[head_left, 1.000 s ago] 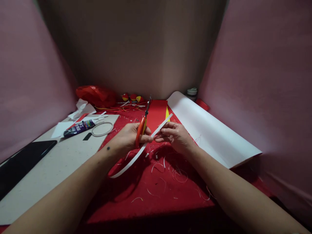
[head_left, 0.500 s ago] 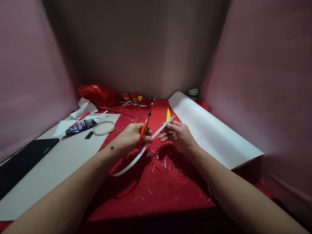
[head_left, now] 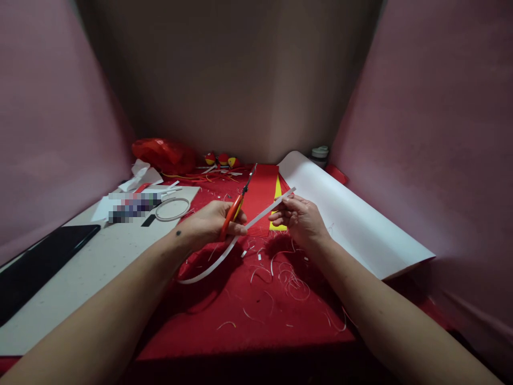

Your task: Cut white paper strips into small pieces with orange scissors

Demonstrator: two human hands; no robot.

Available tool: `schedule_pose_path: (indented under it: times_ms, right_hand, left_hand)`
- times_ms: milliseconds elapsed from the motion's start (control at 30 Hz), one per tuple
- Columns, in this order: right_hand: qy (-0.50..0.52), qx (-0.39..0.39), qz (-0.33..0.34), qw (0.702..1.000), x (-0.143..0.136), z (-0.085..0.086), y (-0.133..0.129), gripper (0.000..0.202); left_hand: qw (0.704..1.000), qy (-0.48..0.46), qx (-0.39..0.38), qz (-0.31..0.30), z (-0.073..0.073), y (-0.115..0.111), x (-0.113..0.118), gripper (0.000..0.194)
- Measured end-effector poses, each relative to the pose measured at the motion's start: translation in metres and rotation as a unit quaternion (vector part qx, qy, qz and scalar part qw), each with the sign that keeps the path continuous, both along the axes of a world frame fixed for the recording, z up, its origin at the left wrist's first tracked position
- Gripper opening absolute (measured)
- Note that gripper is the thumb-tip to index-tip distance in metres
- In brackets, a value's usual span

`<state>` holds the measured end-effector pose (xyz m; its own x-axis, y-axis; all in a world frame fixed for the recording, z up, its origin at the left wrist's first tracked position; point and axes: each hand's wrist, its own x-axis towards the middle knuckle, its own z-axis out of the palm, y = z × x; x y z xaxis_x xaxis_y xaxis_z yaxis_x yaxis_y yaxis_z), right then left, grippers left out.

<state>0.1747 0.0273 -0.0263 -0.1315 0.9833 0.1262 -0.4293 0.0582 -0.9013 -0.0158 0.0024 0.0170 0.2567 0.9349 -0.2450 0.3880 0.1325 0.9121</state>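
My left hand [head_left: 216, 222] is closed around orange-handled scissors [head_left: 231, 216], their dark blades pointing up and away. The same hand seems to pinch a narrow white paper strip [head_left: 260, 214] under its thumb. The strip's long tail curves down to the left below that hand. Near its upper end, my right hand [head_left: 300, 216] pinches the strip between thumb and finger, its other fingers curled. Behind the hands lie a pleated red paper [head_left: 260, 192] and a yellow paper [head_left: 278, 225].
A rolled white sheet [head_left: 352, 214] lies at the right. On a pale board [head_left: 120, 267] at the left are a dark phone-like slab [head_left: 44, 262] and a ring [head_left: 172, 209]. Red plastic [head_left: 164, 155] and small red-yellow balls [head_left: 223, 159] sit behind. Thread scraps litter the red cloth [head_left: 240, 331].
My right hand has moved slightly right with the strip's upper end, and my left hand slightly left. More of the yellow paper shows between them.
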Motion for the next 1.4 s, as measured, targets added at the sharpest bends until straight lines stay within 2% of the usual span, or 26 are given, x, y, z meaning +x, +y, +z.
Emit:
schedule_pose_path:
  times_ms: [333,467,833,1033,1233,1400]
  right_hand:
    - [0.021,0.004,-0.03,0.999,0.004,0.0,0.004,0.006]
    - [0.012,-0.002,-0.036,0.999,0.004,0.001,0.003,0.004]
    - [0.031,0.007,-0.074,0.997,0.008,0.002,0.008,0.005]
    - [0.032,0.018,-0.075,0.996,0.009,0.004,0.009,0.004]
    - [0.048,0.006,-0.095,0.994,0.011,0.006,0.012,0.004]
    - [0.064,0.001,-0.089,0.994,0.014,0.006,0.014,0.002]
  left_hand:
    - [1.0,0.01,0.003,-0.006,-0.006,0.008,-0.008,0.027]
    - [0.999,0.031,0.008,-0.008,-0.005,0.008,-0.009,0.027]
    - [0.993,0.087,0.039,-0.074,0.0,0.006,-0.014,0.023]
    - [0.987,0.115,0.083,-0.071,-0.002,0.013,-0.021,0.021]
    - [0.982,0.134,0.108,-0.082,-0.009,0.026,-0.034,0.021]
    - [0.981,0.131,0.129,-0.062,-0.018,0.035,-0.041,0.02]
